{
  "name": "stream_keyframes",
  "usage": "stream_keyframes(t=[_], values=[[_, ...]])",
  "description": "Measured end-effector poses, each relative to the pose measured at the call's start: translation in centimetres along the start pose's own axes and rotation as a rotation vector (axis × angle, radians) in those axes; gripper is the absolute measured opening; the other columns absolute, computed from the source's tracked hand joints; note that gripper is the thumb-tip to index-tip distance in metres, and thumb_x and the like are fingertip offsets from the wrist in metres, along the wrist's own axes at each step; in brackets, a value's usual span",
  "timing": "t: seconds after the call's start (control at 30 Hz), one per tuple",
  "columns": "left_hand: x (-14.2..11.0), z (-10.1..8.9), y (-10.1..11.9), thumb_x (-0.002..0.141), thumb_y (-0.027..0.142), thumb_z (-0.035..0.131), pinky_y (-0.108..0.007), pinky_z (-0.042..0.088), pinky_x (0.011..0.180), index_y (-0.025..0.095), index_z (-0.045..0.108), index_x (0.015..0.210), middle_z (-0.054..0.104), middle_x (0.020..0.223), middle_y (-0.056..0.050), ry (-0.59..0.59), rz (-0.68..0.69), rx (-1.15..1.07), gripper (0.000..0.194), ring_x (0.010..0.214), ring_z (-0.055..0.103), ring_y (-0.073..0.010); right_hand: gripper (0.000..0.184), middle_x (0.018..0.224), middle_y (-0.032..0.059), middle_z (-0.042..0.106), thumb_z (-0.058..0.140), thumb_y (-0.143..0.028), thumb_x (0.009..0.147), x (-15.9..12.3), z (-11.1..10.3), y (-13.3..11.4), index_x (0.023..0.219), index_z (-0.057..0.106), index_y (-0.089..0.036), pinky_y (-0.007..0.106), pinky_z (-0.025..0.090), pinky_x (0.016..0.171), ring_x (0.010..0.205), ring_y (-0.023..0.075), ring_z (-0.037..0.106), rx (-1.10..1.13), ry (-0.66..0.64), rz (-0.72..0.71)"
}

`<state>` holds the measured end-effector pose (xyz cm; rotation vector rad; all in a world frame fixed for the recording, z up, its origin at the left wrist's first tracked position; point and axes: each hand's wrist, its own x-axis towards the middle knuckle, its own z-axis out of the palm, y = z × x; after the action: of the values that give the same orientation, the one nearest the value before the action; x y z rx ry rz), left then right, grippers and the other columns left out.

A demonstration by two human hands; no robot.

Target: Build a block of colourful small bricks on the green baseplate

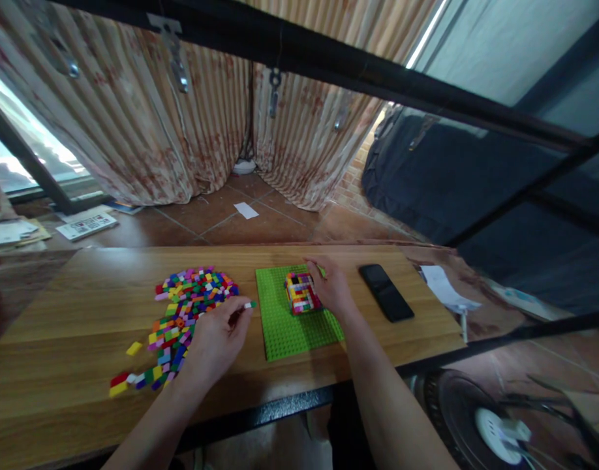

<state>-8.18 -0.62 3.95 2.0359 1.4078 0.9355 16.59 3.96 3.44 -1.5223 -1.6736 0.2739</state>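
Pinched between the fingertips of my left hand [218, 333] is a small toy building brick [251, 305], white with green at its end. That hand is held in the air between the loose brick pile [196, 290] and the left edge of a green studded baseplate [278, 339]. On the baseplate stands a low, multicoloured block of toy bricks [301, 295], with a small dark gap at its upper left. My right hand [333, 287] grips this brick block at its far right side, thumb against it and forefinger reaching past. Some right fingers are hidden.
A black phone [386, 292] lies on the wooden table [84, 313] to the right of the baseplate. Several stray bricks [118, 384] trail toward the near left. A dark metal bar [299, 46] crosses above. Curtains [201, 124] hang beyond the table.
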Motion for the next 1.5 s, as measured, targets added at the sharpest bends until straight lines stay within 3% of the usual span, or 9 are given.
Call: stream_keyframes(t=[0.13,0.3,0.53,0.67,0.8,1.0,1.13,1.27,1.5], values=[[0.0,-0.4,0.3,0.088,0.037,0.049,-0.024,0.047,0.056,0.021,0.065,0.089,0.071,0.072,-0.001,0.003,-0.012,-0.005,0.023,0.060,0.065,-0.0159,0.025,0.095,0.0072,0.074,0.049,-0.022,0.094,-1.0,0.3,-0.1,0.094,0.073,-0.020,0.034,0.049,0.087,0.093,0.0203,0.065,-0.077,-0.148,0.029],[0.1,-1.4,0.1,0.088,0.038,0.050,-0.025,0.049,0.061,0.021,0.066,0.090,0.072,0.075,0.000,0.037,-0.049,-0.006,0.023,0.065,0.066,-0.0166,0.022,0.096,0.0076,0.072,0.051,-0.021,0.093,-3.5,1.2,-2.3,0.096,0.073,-0.019,0.034,0.048,0.088,0.094,0.0208,0.063,-0.051,-0.209,0.023],[0.0,-1.0,-0.3,0.090,0.039,0.051,-0.028,0.054,0.067,0.018,0.068,0.099,0.072,0.084,-0.004,-0.049,-0.084,-0.167,0.029,0.073,0.068,-0.0184,0.022,0.107,0.0095,0.070,0.053,-0.024,0.094,-5.9,1.3,-5.7,0.107,0.071,-0.022,0.041,0.044,0.097,0.105,0.0247,0.060,-0.046,-0.136,0.093],[0.1,-0.2,0.1,0.090,0.038,0.053,-0.027,0.055,0.067,0.019,0.069,0.103,0.073,0.084,-0.004,-0.066,-0.084,-0.276,0.028,0.071,0.069,-0.0172,0.020,0.114,0.0071,0.069,0.056,-0.025,0.093,-5.6,0.8,-7.0,0.107,0.071,-0.025,0.040,0.043,0.099,0.110,0.0233,0.059,0.040,-0.091,-0.026],[0.2,0.5,0.8,0.088,0.036,0.058,-0.027,0.055,0.066,0.019,0.071,0.101,0.073,0.080,-0.002,-0.013,-0.073,-0.369,0.025,0.067,0.068,-0.0160,0.016,0.104,0.0033,0.071,0.064,-0.025,0.090,-5.6,1.1,-7.9,0.103,0.072,-0.028,0.037,0.046,0.094,0.103,0.0203,0.062,0.175,-0.114,-0.097],[0.1,1.6,1.8,0.087,0.034,0.060,-0.024,0.054,0.060,0.017,0.073,0.095,0.072,0.076,-0.002,0.084,-0.077,-0.419,0.023,0.062,0.065,-0.0143,0.011,0.089,0.0019,0.072,0.064,-0.018,0.089,-5.7,1.8,-8.1,0.090,0.073,-0.024,0.034,0.046,0.085,0.089,0.0176,0.063,0.208,-0.013,-0.082],[-0.3,2.4,1.7,0.088,0.034,0.059,-0.025,0.054,0.065,0.018,0.073,0.099,0.075,0.086,-0.004,0.135,-0.095,-0.359,0.023,0.069,0.067,-0.0154,0.011,0.088,0.0028,0.072,0.063,-0.019,0.090,-5.8,2.1,-8.4,0.089,0.073,-0.022,0.035,0.045,0.083,0.087,0.0187,0.062,0.094,0.024,-0.116],[-0.7,2.9,1.9,0.087,0.035,0.060,-0.025,0.053,0.063,0.018,0.073,0.096,0.074,0.080,-0.003,0.183,-0.141,-0.353,0.023,0.067,0.067,-0.0161,0.010,0.088,0.0036,0.072,0.062,-0.020,0.091,-5.7,2.1,-8.6,0.088,0.072,-0.022,0.037,0.045,0.084,0.086,0.0198,0.061,-0.001,0.073,-0.154],[0.0,2.3,0.9,0.087,0.038,0.059,-0.025,0.053,0.060,0.016,0.069,0.096,0.073,0.080,-0.004,0.202,-0.234,-0.442,0.026,0.063,0.066,-0.0149,0.014,0.093,0.0062,0.073,0.058,-0.019,0.092,-4.1,-0.4,-5.3,0.091,0.072,-0.022,0.038,0.049,0.086,0.091,0.0218,0.062,-0.052,-0.009,-0.126]])
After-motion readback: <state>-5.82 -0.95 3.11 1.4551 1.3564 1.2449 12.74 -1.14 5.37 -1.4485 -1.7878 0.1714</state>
